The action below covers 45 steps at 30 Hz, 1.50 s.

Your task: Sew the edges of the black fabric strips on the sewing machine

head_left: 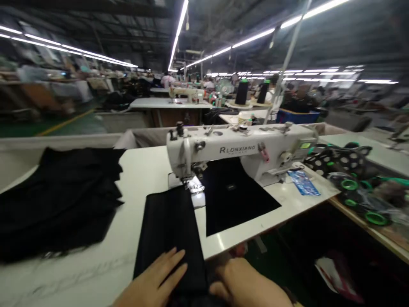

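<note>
A folded piece of black fabric (172,226) runs from the front table edge up to the needle area of a white sewing machine (236,147). My left hand (159,277) lies on this fabric with its fingers stretched out and somewhat apart. Close by, at the fabric's lower right edge, my right hand (246,281) is curled with thumb and fingers together on the black cloth; the fingertips are partly hidden and blurred. Another black fabric panel (236,196) with a small label lies flat under the machine arm.
A heap of black fabric pieces (64,200) covers the table's left side. Right of the machine lies a blue packet (303,183). Green-rimmed spools (349,184) and polka-dot cloth (338,161) sit on a side shelf. Further machines and people fill the background.
</note>
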Motion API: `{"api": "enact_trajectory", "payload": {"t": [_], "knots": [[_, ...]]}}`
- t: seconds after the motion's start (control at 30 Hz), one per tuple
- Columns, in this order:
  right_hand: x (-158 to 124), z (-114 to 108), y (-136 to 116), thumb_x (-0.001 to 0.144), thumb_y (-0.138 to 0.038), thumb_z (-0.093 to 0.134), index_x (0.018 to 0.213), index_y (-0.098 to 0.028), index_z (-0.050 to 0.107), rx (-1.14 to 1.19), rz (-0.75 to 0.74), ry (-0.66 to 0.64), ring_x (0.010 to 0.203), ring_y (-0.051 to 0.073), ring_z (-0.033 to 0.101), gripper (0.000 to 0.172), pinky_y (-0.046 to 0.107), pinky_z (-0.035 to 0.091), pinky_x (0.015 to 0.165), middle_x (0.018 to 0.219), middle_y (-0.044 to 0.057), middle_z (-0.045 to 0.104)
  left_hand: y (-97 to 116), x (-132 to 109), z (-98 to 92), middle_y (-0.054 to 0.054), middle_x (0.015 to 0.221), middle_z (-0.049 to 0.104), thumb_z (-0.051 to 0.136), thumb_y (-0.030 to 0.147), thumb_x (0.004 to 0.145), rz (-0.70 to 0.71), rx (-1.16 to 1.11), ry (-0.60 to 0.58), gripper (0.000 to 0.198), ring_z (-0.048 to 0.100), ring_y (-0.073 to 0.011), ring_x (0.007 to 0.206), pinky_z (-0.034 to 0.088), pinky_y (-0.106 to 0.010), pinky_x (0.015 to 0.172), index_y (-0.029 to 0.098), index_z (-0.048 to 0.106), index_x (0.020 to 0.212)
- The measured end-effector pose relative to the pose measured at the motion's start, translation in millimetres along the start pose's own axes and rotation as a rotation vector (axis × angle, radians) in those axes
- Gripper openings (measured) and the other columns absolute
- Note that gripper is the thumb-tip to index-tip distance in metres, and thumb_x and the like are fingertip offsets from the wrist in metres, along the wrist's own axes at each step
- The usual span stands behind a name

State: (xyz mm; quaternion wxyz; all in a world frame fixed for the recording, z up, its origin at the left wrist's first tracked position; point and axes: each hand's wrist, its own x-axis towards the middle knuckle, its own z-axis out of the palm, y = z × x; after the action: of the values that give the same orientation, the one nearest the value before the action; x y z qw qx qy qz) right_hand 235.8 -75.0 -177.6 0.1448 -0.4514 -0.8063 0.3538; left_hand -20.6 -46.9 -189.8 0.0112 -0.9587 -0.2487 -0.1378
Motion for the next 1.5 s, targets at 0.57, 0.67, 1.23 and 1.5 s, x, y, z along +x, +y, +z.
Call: {"api": "enact_trajectory", "payload": {"t": [0.57, 0.67, 1.23, 1.5], "knots": [[5, 46, 4, 0.062, -0.045, 0.071, 0.058, -0.01, 0.058, 1.156, 0.397, -0.024, 0.045, 0.007, 0.053, 0.037, 0.019, 0.04, 0.049, 0.056, 0.003, 0.063, 49, 32, -12.5, -0.007, 0.083, 0.06, 0.039, 0.003, 0.082, -0.253, -0.416, 0.329, 0.023, 0.054, -0.0154, 0.076, 0.05, -0.027, 0.067, 0.012, 0.058, 0.091], [4, 41, -1, 0.064, -0.046, 0.07, 0.057, -0.012, 0.059, 1.081, 0.335, -0.033, 0.045, 0.007, 0.051, 0.037, 0.019, 0.039, 0.049, 0.052, 0.0, 0.06, 52, 34, -10.2, -0.007, 0.08, 0.059, 0.042, 0.007, 0.085, -0.213, -0.431, 0.298, 0.02, 0.053, -0.0151, 0.072, 0.048, -0.027, 0.063, 0.012, 0.059, 0.094], [0, 35, -1, 0.071, -0.041, 0.064, 0.059, -0.014, 0.055, 0.961, 0.296, -0.084, 0.051, 0.009, 0.052, 0.031, 0.023, 0.043, 0.055, 0.056, -0.001, 0.059, 53, 31, 0.0, -0.008, 0.082, 0.06, 0.037, 0.011, 0.088, -0.114, -0.349, 0.153, 0.022, 0.053, -0.0174, 0.076, 0.049, -0.031, 0.066, 0.01, 0.059, 0.086], [2, 31, -6, 0.071, -0.041, 0.063, 0.057, -0.015, 0.05, 0.932, 0.295, -0.087, 0.051, 0.009, 0.051, 0.032, 0.023, 0.042, 0.055, 0.055, -0.001, 0.057, 52, 33, -4.4, -0.009, 0.079, 0.06, 0.035, 0.011, 0.089, -0.049, -0.25, 0.15, 0.027, 0.054, -0.0188, 0.074, 0.049, -0.032, 0.065, 0.01, 0.06, 0.079]]}}
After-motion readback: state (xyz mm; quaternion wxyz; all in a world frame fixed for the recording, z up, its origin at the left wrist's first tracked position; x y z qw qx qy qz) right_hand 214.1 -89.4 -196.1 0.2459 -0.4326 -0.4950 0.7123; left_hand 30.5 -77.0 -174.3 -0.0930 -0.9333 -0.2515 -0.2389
